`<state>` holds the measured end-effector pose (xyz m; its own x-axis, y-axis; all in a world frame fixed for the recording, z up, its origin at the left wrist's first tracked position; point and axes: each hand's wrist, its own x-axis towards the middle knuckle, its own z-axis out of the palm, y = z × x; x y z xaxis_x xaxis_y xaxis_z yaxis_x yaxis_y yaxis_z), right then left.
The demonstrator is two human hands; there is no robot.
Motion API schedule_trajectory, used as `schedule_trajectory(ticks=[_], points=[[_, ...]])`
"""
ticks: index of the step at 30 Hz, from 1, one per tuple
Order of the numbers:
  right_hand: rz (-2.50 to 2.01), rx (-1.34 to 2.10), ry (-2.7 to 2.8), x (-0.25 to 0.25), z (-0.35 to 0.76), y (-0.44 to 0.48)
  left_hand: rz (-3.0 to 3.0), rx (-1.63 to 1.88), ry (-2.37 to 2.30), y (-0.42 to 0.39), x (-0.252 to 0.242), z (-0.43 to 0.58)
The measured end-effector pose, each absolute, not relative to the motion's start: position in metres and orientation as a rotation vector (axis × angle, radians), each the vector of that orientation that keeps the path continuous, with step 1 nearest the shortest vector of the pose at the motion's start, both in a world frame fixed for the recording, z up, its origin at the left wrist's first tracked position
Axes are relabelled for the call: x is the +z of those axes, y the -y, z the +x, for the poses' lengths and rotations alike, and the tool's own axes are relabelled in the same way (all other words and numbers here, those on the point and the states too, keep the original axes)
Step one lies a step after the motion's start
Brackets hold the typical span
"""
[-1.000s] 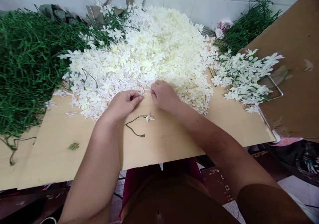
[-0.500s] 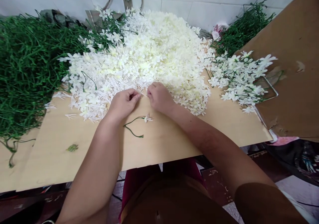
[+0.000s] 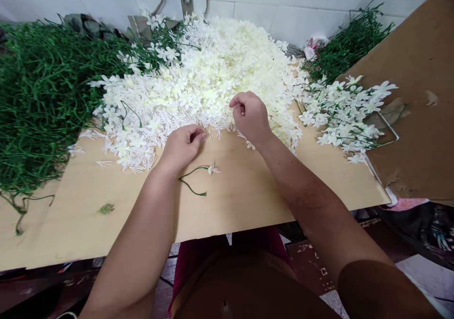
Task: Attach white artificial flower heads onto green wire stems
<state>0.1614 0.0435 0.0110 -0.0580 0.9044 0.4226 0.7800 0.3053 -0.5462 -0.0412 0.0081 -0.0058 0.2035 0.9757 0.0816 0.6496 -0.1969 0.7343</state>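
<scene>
My left hand (image 3: 184,144) rests at the front edge of the white flower pile, thumb and fingers pinched together; what they hold, if anything, is too small to make out. Farther right, my right hand (image 3: 251,115) is raised over the heap of cream-white artificial petals (image 3: 227,68) with its fingers curled, and I cannot see anything named in them. Thin white stamen pieces (image 3: 170,120) lie along the pile's near side. Between my forearms a green plastic stem (image 3: 191,187) with a small white tip (image 3: 213,169) lies on the board.
A large heap of green plastic stems (image 3: 42,87) fills the left. On the right lie finished-looking white flowers on stems (image 3: 344,110), more green stems (image 3: 351,44) behind, and a cardboard box flap (image 3: 418,101). A tiled wall (image 3: 255,2) stands at the back.
My right hand has moved away from my left hand, up and to the right over the petals. My left hand has stayed nearly in place, still pinched.
</scene>
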Motion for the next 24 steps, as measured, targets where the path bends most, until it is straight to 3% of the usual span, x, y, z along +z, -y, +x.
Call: schedule_trajectory(ticks=[6,24], points=[[-1.517,-0.044,2.057,-0.005,0.144,-0.050,1.928,0.762,-1.506,-0.009,-0.007,-0.041],[-1.470,0.000,2.031,-0.011,0.156,-0.052,1.893,0.864,-1.467,-0.009,-0.010,-0.040]])
